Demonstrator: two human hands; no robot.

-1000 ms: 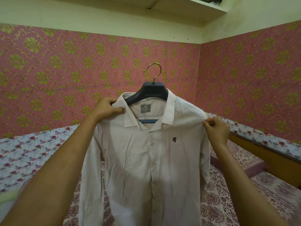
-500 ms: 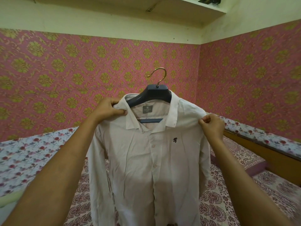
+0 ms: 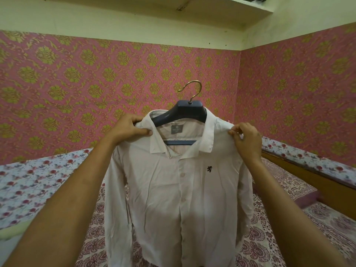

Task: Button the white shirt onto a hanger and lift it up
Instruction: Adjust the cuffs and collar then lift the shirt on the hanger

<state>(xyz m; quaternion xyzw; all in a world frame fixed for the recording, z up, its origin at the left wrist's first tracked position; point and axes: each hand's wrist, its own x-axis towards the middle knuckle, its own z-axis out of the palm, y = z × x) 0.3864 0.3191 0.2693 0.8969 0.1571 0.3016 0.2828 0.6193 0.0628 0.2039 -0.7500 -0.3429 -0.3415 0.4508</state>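
above the bed (image 3: 289, 237), both hands hold the white shirt (image 3: 173, 189) slightly higher than before.

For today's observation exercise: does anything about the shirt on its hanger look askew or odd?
Yes. The hanger sits tilted in the white shirt, its hook leaning sideways. The topmost button looks undone, leaving the collar spread open. Nothing looks torn or stained.
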